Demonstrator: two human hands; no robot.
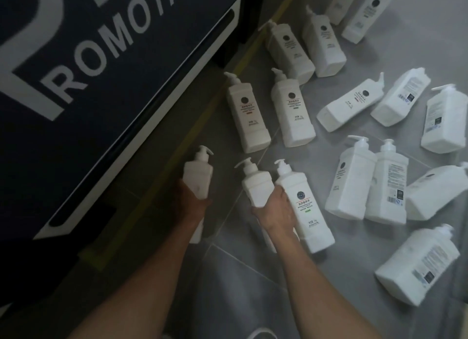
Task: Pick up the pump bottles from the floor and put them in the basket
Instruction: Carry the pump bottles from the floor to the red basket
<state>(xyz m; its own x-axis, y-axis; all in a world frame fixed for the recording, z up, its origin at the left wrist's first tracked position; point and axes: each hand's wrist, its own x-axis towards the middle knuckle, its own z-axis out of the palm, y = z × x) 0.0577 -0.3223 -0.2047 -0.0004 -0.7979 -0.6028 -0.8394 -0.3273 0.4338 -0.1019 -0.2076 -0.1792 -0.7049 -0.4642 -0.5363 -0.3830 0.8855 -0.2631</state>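
Plainly the pick-up is in hand on both sides. The left hand [193, 200] is wrapped round the body of the first pump bottle [198, 176], close beside the dark lettered panel [101, 110]. The right hand [277, 212] is curled round the second pump bottle [255, 186], a little farther out from that panel. A labelled bottle [302, 207] lies against the outer side of the right hand; whether the fingers hold it too I cannot tell. Loose bottles [249, 118] lie scattered over the tiled floor [253, 288], farther still from the panel.

To do this step well, I would keep each grip on the flat-sided body rather than on the thin pump neck. I would lift both bottles straight up, clear of their neighbours, and keep them apart so the pump heads do not knock. No basket opening shows. The panel may be its side wall, so the carry probably goes up and over that edge.

Both held bottles point pump-first away from the person, their long axes roughly in line with the forearms and slanting along the panel's lower edge. The first bottle's spout turns away from the panel and the second's turns toward it. The first bottle's base sticks out behind the wrist.
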